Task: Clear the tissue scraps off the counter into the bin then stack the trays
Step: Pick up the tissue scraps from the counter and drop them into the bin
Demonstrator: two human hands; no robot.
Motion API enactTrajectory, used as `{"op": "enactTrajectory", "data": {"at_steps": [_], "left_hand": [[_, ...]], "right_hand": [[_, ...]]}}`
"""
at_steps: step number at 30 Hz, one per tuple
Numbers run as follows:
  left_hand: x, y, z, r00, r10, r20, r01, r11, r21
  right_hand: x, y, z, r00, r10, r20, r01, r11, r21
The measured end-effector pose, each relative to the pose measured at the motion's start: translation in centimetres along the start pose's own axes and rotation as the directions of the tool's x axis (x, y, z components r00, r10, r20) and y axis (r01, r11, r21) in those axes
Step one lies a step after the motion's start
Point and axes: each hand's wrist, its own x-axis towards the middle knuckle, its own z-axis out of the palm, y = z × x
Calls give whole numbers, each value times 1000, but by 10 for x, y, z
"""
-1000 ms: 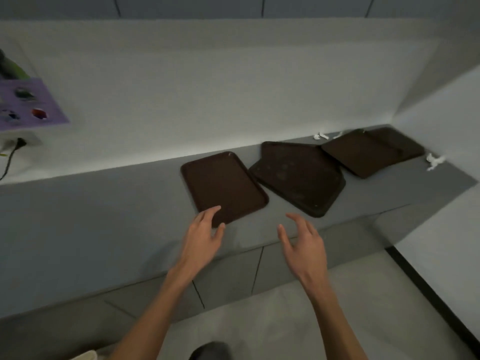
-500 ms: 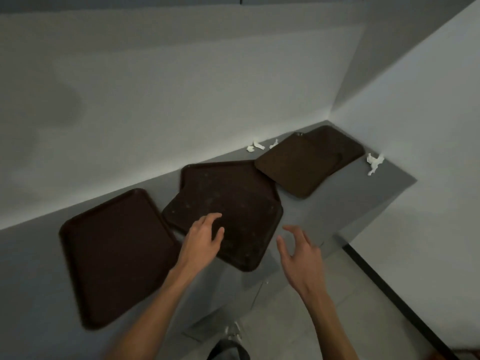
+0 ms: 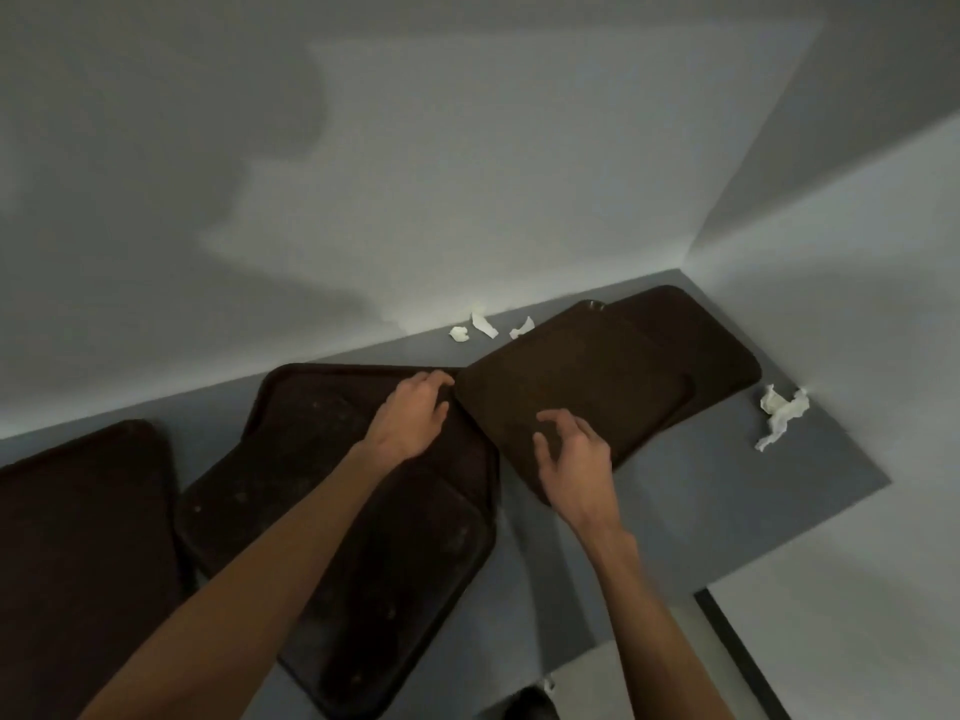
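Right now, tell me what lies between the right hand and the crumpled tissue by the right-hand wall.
Nothing upright blocks it. The right hand is over the top tray of the overlapping pair. Past that tray's edge, only bare counter leads to the crumpled tissue. The bin is not in view.

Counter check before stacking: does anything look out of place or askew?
Yes. White tissue scraps lie loose by the back wall, and a crumpled tissue sits near the right wall. The brown trays lie skewed, overlapping at mismatched angles, not stacked.
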Motion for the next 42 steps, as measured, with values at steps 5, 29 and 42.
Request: {"op": "enactTrajectory", "data": {"at_steps": [5,29,42], "left_hand": [[102,7,37,998,-30,57,23,994,107],[174,-6,62,961,-195,-197,251,914,318],[-155,7,-73,775,-452,-441,380,892,-245]], "right_hand": [[125,36,7,977,-95,189,114,989,-94],[330,35,94,935,-172,311,233,957,-173],[44,-118,27,876,-186,445,-159,760,631]]}}
